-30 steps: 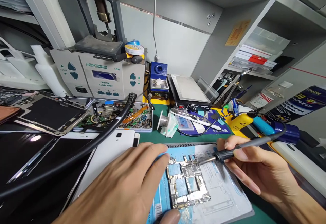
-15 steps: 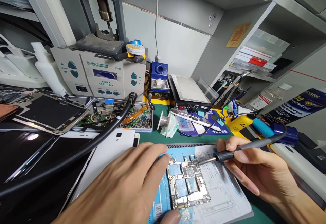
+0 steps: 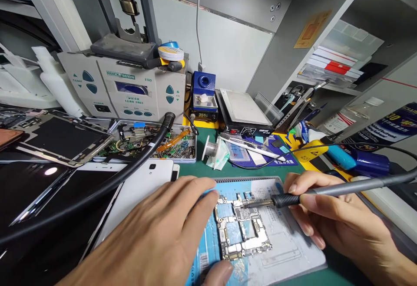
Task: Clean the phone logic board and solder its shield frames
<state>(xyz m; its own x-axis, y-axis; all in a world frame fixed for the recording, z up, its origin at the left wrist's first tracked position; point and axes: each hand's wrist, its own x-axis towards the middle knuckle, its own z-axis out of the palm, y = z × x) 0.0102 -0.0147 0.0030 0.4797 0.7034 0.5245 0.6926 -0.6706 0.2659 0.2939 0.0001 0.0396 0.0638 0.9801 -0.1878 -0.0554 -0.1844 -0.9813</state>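
Observation:
A phone circuit board (image 3: 243,229) lies on a blue and white work mat (image 3: 286,247) near the front of the bench. My left hand (image 3: 156,238) rests beside it, fingers stretched, with fingertip and thumb touching the board's left edge. My right hand (image 3: 329,216) is closed on a soldering iron (image 3: 319,192), held like a pen. Its metal tip lies low over the board's upper part, pointing left.
A hot air station (image 3: 130,90) stands at the back left, its black hose (image 3: 97,190) crossing dismantled phones (image 3: 58,138). A parts tray (image 3: 153,145), blue soldering station (image 3: 203,97), heating plate (image 3: 243,112), solder spool (image 3: 211,149) and tools (image 3: 339,156) crowd the back.
The soldering iron's tip has moved left onto the upper part of the board and the handle lies flatter. The left hand stays at the board's left edge. The view shifted slightly.

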